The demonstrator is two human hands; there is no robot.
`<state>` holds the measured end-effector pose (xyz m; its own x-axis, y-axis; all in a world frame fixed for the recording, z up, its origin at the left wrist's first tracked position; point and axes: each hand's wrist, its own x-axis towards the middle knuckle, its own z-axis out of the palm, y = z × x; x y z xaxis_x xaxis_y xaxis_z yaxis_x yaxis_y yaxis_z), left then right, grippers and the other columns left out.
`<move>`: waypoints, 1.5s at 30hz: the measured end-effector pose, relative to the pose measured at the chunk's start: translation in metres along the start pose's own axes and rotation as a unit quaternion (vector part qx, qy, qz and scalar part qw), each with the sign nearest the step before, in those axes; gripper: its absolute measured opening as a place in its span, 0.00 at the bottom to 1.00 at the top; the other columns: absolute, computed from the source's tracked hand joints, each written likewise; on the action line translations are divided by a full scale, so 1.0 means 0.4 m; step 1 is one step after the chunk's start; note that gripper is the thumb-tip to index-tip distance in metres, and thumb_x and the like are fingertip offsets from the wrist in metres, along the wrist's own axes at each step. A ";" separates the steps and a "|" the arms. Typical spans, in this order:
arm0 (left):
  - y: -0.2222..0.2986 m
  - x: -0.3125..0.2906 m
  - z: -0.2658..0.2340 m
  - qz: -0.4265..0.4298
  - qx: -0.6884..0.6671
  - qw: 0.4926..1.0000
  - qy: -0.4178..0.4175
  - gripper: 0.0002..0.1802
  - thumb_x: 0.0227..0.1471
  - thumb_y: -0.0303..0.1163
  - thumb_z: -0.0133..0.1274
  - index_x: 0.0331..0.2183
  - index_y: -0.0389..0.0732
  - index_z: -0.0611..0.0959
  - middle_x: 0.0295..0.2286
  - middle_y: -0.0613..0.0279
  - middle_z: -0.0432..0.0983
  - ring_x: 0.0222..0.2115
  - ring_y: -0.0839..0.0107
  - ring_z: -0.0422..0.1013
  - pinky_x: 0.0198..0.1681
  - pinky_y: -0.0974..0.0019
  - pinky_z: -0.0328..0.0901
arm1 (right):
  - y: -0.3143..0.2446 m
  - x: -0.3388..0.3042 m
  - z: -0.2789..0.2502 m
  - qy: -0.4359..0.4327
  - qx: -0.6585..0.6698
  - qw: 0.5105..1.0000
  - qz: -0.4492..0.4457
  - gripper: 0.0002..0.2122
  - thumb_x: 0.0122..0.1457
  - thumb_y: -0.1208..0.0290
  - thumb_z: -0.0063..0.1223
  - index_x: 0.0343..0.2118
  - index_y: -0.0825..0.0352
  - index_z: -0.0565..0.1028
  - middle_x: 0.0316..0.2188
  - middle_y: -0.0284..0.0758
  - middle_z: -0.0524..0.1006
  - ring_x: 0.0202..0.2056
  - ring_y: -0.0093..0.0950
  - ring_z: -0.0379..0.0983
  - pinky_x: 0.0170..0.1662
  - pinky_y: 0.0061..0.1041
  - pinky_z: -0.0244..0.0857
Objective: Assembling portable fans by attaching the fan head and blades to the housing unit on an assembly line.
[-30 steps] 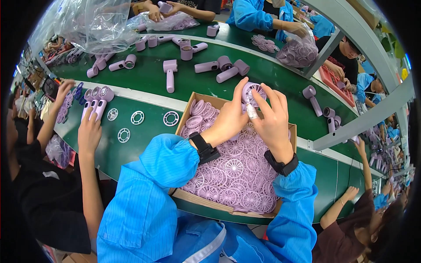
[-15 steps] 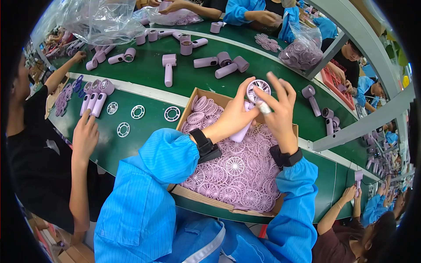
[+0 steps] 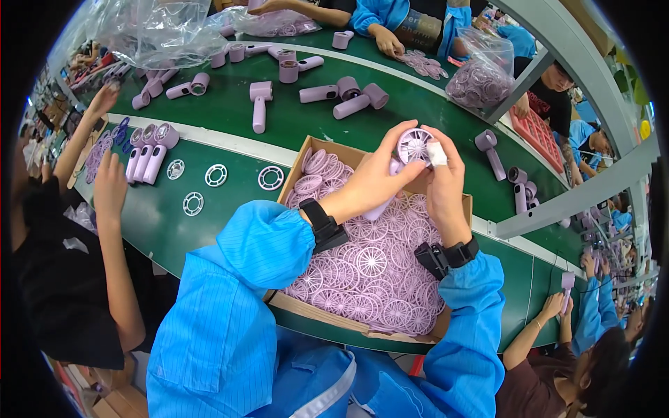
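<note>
The left hand (image 3: 374,177) grips the fan (image 3: 411,145) round its handle, the right hand (image 3: 447,187) its head, above the box (image 3: 320,311). Its long axis slants: head away-right, handle near-left, round face toward the camera.

Lettering (image 3: 421,31) is seen on the front of a dark shirt (image 3: 433,10), worn beneath an open blue jacket (image 3: 366,17) on the far side of the green worktop (image 3: 223,117). It is set in stacked lines and is partly legible. Elsewhere, no text can be read with certainty.
</note>
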<state>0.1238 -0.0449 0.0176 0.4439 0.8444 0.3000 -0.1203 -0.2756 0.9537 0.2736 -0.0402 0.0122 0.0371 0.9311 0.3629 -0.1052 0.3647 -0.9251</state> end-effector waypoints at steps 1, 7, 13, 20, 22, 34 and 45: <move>0.000 0.004 0.000 -0.042 -0.019 0.999 -0.004 0.31 0.60 0.35 0.43 0.60 0.54 0.52 0.31 0.60 0.71 0.21 0.76 0.70 0.22 0.73 0.67 | -0.001 -0.002 0.003 0.004 -0.001 1.000 0.000 0.16 0.64 0.70 0.40 0.53 0.68 0.66 0.45 0.34 0.72 0.41 0.23 0.71 0.44 0.22 0.67; -0.058 0.052 -0.009 -0.160 -0.364 0.910 0.119 0.32 0.59 0.34 0.43 0.60 0.52 0.51 0.42 0.52 0.70 0.36 0.66 0.74 0.34 0.65 0.72 | -0.024 0.023 -0.049 0.015 -0.077 0.989 0.125 0.15 0.64 0.68 0.38 0.50 0.68 0.69 0.42 0.37 0.73 0.38 0.25 0.73 0.41 0.24 0.69; -0.074 0.049 -0.040 -0.187 -0.287 0.926 0.161 0.27 0.58 0.33 0.43 0.58 0.47 0.58 0.47 0.51 0.67 0.43 0.63 0.71 0.41 0.61 0.70 | -0.001 0.202 -0.351 0.047 -0.255 0.953 0.154 0.15 0.63 0.65 0.38 0.46 0.68 0.72 0.34 0.41 0.77 0.33 0.32 0.75 0.39 0.26 0.69; -0.135 0.034 -0.011 -0.191 -0.110 0.973 0.075 0.17 0.57 0.31 0.42 0.48 0.40 0.72 0.42 0.60 0.71 0.35 0.75 0.71 0.34 0.71 0.68 | 0.367 0.264 -0.851 0.083 -0.703 0.692 0.143 0.28 0.52 0.51 0.49 0.43 0.77 0.70 0.36 0.58 0.75 0.42 0.53 0.71 0.45 0.41 0.65; -0.156 0.038 -0.006 -0.171 -0.082 0.980 0.066 0.16 0.57 0.31 0.41 0.47 0.38 0.74 0.40 0.62 0.71 0.34 0.77 0.71 0.33 0.72 0.67 | 0.395 0.283 -0.821 0.088 -0.683 0.715 0.119 0.29 0.49 0.55 0.52 0.46 0.77 0.68 0.34 0.58 0.75 0.43 0.54 0.70 0.46 0.40 0.65; -0.084 0.070 0.021 -0.175 -0.181 0.967 0.030 0.20 0.57 0.36 0.46 0.49 0.36 0.69 0.35 0.63 0.72 0.33 0.76 0.71 0.34 0.71 0.68 | -0.085 0.151 -0.231 -0.147 -0.251 0.941 0.170 0.15 0.62 0.58 0.42 0.42 0.64 0.71 0.22 0.26 0.70 0.21 0.16 0.64 0.23 0.15 0.56; -0.004 0.064 0.014 -0.083 -0.166 0.965 0.187 0.47 0.49 0.26 0.56 0.60 0.50 0.44 0.39 0.54 0.70 0.27 0.69 0.74 0.23 0.69 0.71 | 0.088 -0.086 0.017 -0.359 -0.484 0.797 -0.041 0.18 0.51 0.73 0.53 0.48 0.63 0.72 0.36 0.45 0.76 0.41 0.43 0.72 0.45 0.34 0.66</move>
<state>0.1403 -0.0255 0.0236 0.1375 0.9881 0.0694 -0.3812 -0.0119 0.9244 0.2618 -0.0593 -0.0322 -0.6101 0.7887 0.0756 0.6972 0.5798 -0.4216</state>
